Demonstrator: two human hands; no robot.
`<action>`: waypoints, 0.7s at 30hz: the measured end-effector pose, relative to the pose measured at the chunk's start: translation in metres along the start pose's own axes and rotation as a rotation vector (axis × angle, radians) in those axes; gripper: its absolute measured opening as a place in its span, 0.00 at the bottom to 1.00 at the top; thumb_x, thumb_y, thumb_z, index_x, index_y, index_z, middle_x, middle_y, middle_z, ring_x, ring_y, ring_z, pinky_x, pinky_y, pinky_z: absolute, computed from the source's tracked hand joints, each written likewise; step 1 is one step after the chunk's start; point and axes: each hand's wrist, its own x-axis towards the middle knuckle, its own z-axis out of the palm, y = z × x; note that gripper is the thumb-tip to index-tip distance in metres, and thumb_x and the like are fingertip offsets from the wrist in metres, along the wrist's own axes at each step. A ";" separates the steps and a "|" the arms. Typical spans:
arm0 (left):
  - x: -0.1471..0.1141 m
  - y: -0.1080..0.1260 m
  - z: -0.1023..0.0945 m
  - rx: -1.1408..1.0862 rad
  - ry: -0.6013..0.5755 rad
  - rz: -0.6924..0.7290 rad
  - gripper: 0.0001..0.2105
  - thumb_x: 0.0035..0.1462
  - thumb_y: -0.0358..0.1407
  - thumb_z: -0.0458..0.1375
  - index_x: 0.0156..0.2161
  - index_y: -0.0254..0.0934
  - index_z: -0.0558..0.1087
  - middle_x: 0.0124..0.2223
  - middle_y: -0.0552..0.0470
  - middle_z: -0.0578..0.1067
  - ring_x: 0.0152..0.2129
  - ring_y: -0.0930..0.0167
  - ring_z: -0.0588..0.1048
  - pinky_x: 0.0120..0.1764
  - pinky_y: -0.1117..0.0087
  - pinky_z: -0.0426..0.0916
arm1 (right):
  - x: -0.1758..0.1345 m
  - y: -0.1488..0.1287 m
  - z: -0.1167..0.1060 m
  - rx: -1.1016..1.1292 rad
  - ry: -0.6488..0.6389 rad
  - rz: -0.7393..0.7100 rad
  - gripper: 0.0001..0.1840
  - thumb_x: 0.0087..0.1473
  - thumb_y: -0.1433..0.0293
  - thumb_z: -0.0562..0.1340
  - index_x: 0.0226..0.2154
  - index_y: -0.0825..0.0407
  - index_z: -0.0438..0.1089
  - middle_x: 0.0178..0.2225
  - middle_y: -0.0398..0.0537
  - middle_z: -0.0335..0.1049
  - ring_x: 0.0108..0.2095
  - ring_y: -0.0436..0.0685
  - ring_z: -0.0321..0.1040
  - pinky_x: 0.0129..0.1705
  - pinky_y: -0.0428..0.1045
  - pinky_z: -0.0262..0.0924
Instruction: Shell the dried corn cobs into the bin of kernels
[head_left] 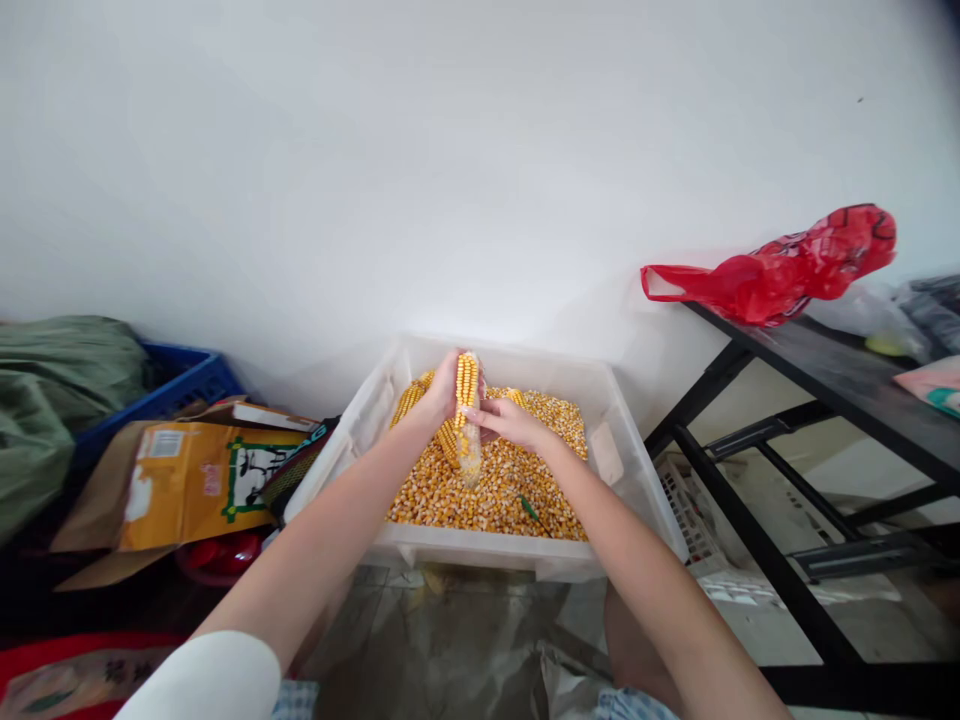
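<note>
Left hand (pixel 445 388): I see it gripping the upper part of a partly stripped, yellow corn cob (pixel 467 382).
Right hand (pixel 508 420): thumb pressed on the cob's front, pinching it.
Cob position: above loose yellow kernels (pixel 487 505) in a translucent white plastic bin (pixel 495 540) (other yellow cobs (pixel 410 397) lie leftward).

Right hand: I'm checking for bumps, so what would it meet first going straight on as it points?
The corn cob, which the right hand touches; beyond it, probably the left hand, though depth is unclear.
</note>
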 end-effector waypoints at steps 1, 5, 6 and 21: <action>0.000 -0.001 0.002 0.006 0.014 0.017 0.17 0.49 0.45 0.49 0.19 0.34 0.65 0.14 0.52 0.65 0.10 0.73 0.65 0.15 0.73 0.60 | 0.001 0.002 0.000 -0.018 0.047 -0.002 0.21 0.44 0.53 0.61 0.30 0.55 0.66 0.26 0.44 0.67 0.25 0.49 0.65 0.31 0.47 0.65; 0.001 -0.007 0.006 0.019 0.040 0.072 0.17 0.49 0.45 0.48 0.18 0.34 0.65 0.14 0.51 0.66 0.13 0.73 0.67 0.19 0.75 0.62 | 0.005 0.008 -0.001 -0.068 0.144 -0.047 0.22 0.43 0.51 0.60 0.26 0.55 0.65 0.22 0.42 0.64 0.23 0.48 0.63 0.27 0.45 0.63; 0.002 -0.008 0.006 0.024 0.042 0.080 0.18 0.49 0.45 0.48 0.18 0.34 0.65 0.14 0.51 0.66 0.14 0.73 0.68 0.19 0.75 0.62 | 0.004 0.008 -0.002 -0.056 0.113 -0.049 0.22 0.43 0.51 0.60 0.26 0.55 0.65 0.22 0.43 0.65 0.24 0.49 0.64 0.29 0.46 0.64; 0.009 -0.014 0.001 0.090 -0.155 0.052 0.16 0.48 0.39 0.45 0.17 0.33 0.67 0.17 0.50 0.67 0.15 0.74 0.65 0.23 0.73 0.62 | 0.000 -0.005 -0.003 -0.118 0.188 -0.097 0.24 0.43 0.51 0.60 0.25 0.58 0.66 0.24 0.45 0.66 0.25 0.50 0.66 0.29 0.46 0.64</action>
